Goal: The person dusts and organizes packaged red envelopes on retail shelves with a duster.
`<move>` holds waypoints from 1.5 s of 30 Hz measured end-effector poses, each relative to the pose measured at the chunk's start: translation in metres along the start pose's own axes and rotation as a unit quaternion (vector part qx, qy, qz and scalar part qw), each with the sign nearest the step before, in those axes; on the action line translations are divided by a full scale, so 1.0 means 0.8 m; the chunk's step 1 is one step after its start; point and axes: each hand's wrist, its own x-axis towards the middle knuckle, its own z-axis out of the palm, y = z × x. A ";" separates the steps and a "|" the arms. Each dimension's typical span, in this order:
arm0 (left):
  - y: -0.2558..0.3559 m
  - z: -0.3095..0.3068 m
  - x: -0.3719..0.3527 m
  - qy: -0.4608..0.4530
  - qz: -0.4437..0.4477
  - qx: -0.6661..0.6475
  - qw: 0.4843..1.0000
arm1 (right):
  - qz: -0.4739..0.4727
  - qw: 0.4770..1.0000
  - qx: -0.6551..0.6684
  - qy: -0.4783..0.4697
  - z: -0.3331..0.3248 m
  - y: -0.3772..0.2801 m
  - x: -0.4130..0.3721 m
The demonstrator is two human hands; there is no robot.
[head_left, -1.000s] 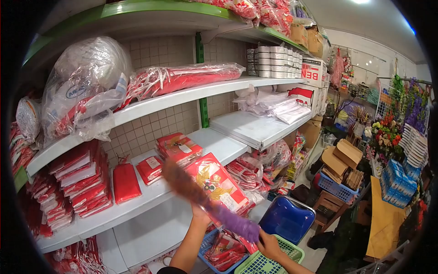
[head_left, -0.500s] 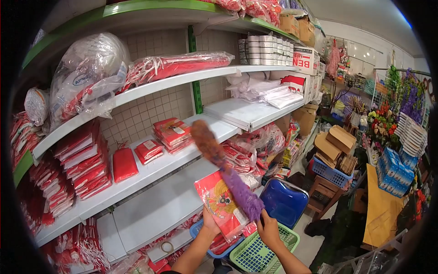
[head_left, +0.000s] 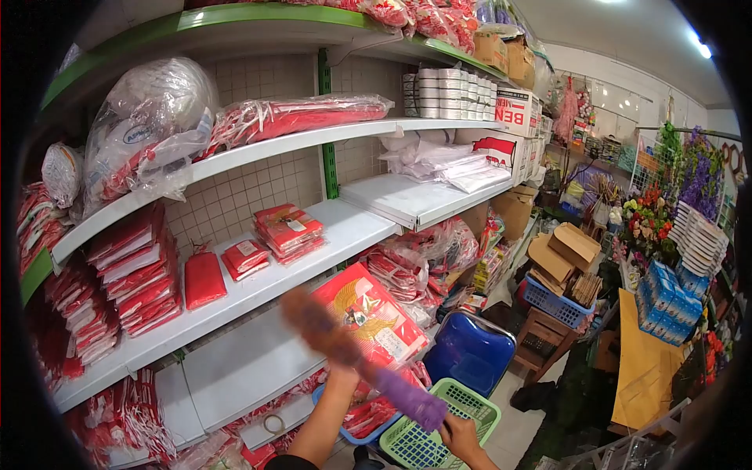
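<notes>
My left hand point(head_left: 341, 374) grips the lower edge of a red plastic-wrapped packet point(head_left: 384, 309) printed with a gold eagle emblem and bearing a white label. Its fingers are partly hidden behind the packet and a duster. Closed round the handle end of that fluffy duster point(head_left: 407, 398), purple near the hand and brown toward the blurred tip, is my right hand point(head_left: 460, 435). The duster crosses in front of the packet's lower left part. Below my hands are a green basket point(head_left: 487, 415) and a blue basket point(head_left: 345, 429) with red packets inside.
Stacks of red packets point(head_left: 149, 274) stand on the white shelf point(head_left: 345, 243) at left. Higher up lie bagged red goods point(head_left: 305, 113) and white plastic bags point(head_left: 446, 164). A blue folding chair point(head_left: 472, 348) and a wooden stool point(head_left: 552, 337) stand to the right.
The packet has risen and tilted, with its face turned more toward me. The duster has swung down and left across it, its tip blurred. The camera view has shifted slightly.
</notes>
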 end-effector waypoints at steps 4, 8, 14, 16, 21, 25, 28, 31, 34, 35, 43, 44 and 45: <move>-0.014 0.041 -0.006 -0.105 -0.035 0.005 0.994 | 0.093 0.993 0.008 0.078 -0.011 -0.002 0.010; -0.042 0.002 -0.013 -0.119 -0.169 0.014 0.978 | 0.101 0.991 0.030 0.085 -0.018 -0.013 0.030; -0.085 -0.012 -0.026 -0.043 -0.237 0.126 0.962 | 0.099 0.990 0.002 0.097 -0.036 -0.020 0.059; -0.089 -0.006 -0.031 -0.065 -0.225 0.118 0.965 | 0.151 0.980 0.022 0.125 -0.038 -0.029 0.067; -0.070 -0.012 -0.027 -0.115 -0.113 0.230 0.960 | 0.044 0.998 0.007 0.039 -0.020 -0.010 0.023; -0.044 0.030 -0.002 -0.103 -0.076 0.000 0.992 | 0.130 0.989 0.012 0.069 -0.020 -0.010 0.004; -0.038 0.065 -0.002 -0.035 -0.035 0.031 0.998 | 0.128 0.989 0.031 0.062 -0.017 -0.004 -0.010; -0.024 -0.029 0.038 -0.229 -0.078 -0.084 0.967 | 0.037 0.996 -0.002 0.079 -0.022 0.005 -0.009; -0.033 0.043 0.014 -0.068 -0.030 0.043 0.996 | 0.118 0.988 -0.005 0.098 -0.032 0.003 0.005; -0.036 0.041 0.012 -0.083 -0.040 0.059 0.994 | 0.174 0.980 0.004 0.100 -0.035 0.002 0.009; -0.075 0.047 -0.032 -0.091 -0.173 0.091 0.976 | 0.045 0.989 -0.055 0.129 -0.047 -0.001 0.049; -0.079 0.006 -0.021 -0.105 -0.203 0.082 0.970 | 0.071 0.984 -0.034 0.161 -0.045 0.009 0.057; -0.079 0.006 -0.025 -0.094 -0.214 0.096 0.968 | 0.109 0.977 0.030 0.183 -0.046 0.014 0.067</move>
